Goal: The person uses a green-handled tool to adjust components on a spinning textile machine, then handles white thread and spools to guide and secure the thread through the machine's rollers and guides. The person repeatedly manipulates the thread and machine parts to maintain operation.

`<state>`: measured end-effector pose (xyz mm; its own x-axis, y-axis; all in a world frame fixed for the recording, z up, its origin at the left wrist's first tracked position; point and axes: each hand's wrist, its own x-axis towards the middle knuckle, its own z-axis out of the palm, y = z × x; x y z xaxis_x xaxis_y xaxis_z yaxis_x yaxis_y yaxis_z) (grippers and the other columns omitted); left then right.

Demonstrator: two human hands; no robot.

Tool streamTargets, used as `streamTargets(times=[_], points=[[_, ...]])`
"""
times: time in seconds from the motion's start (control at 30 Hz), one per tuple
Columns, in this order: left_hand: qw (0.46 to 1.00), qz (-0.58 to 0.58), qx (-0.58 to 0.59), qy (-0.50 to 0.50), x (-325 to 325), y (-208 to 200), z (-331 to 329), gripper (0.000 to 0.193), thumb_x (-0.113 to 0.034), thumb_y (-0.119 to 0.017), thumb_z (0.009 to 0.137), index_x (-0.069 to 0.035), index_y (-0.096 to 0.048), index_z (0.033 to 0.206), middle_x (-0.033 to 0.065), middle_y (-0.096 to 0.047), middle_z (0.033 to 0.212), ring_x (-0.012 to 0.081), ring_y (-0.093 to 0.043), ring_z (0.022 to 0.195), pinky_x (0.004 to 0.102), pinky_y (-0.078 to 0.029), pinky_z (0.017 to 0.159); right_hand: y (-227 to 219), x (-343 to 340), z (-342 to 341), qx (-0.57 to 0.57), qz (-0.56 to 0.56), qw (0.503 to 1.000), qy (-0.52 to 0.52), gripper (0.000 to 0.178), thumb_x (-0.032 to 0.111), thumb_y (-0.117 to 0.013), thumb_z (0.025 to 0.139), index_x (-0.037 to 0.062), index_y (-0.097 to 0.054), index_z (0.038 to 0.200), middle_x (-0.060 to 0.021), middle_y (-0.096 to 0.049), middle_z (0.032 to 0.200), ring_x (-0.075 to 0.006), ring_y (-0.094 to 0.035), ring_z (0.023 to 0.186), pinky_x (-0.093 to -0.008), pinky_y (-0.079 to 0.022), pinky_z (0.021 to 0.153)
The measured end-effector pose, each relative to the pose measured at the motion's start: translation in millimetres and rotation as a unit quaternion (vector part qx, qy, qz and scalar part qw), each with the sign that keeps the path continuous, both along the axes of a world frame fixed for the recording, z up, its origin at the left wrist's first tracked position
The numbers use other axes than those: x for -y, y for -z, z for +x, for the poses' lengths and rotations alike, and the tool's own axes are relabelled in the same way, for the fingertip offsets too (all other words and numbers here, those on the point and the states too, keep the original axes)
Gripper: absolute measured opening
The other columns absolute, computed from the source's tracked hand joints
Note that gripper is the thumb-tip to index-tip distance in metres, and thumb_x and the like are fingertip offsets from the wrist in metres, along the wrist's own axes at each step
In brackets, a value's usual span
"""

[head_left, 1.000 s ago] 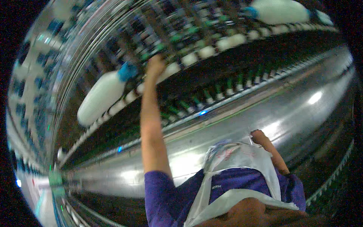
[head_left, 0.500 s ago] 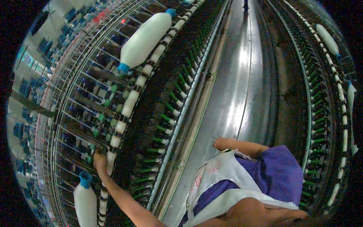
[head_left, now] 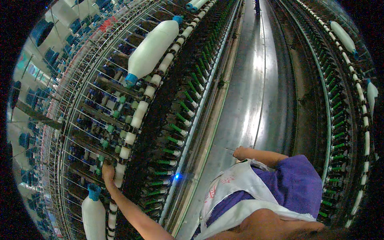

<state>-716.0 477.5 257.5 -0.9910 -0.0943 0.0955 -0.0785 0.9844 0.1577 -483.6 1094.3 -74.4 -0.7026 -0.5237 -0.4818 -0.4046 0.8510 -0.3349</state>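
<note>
My left hand point(head_left: 108, 173) reaches into the spinning frame on the left. Its fingers are drawn together at the drafting rollers, beside a green roller point(head_left: 101, 159) and a white roller point(head_left: 120, 170); anything between the fingertips is too small to tell. A large white bobbin point(head_left: 94, 214) with a blue end stands just below that hand. My right hand point(head_left: 241, 153) is closed in front of my apron, over the aisle. From it a thin, pale rod point(head_left: 229, 150) sticks out to the left.
Green spindles point(head_left: 173, 140) line the left machine behind a long pale rail point(head_left: 192, 124), where a blue light point(head_left: 177, 176) glows. Another white bobbin point(head_left: 154, 50) lies higher up. A second spindle row point(head_left: 334, 108) flanks the shiny aisle floor point(head_left: 240, 108); a person point(head_left: 257, 7) stands far off.
The view has shifted slightly, so the machine sits a little lower. A blue light now shows on the left rail. My left hand stays at the rollers; the right keeps its rod.
</note>
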Motion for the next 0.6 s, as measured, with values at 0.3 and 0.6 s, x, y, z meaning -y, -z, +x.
streamTargets(times=[0.3,0.6], points=[[0.949,-0.166,-0.210,0.165,-2,-11,9,0.023,-0.018,-0.052,0.081,-0.002,-0.061,0.094,0.0212,-0.061,0.087,0.0352,-0.058,0.085,0.0461,-0.047,0.073,-2,6,-5,-0.041,-0.020,0.999,-0.020,0.023,0.012,-0.052,0.076,0.0095,-0.062,0.097,-0.0127,-0.063,0.094,-0.0316,-0.060,0.090,-0.0435,-0.048,0.073],[0.989,-0.013,0.081,-0.127,-74,-56,47,0.023,-0.016,-0.046,0.080,0.005,-0.056,0.084,0.0229,-0.058,0.081,0.0327,-0.055,0.069,0.0431,-0.044,0.061,6,-3,2,0.006,0.023,1.000,-0.020,0.015,0.011,-0.056,0.070,0.0059,-0.061,0.083,-0.0189,-0.061,0.078,-0.0358,-0.061,0.076,-0.0447,-0.048,0.064]])
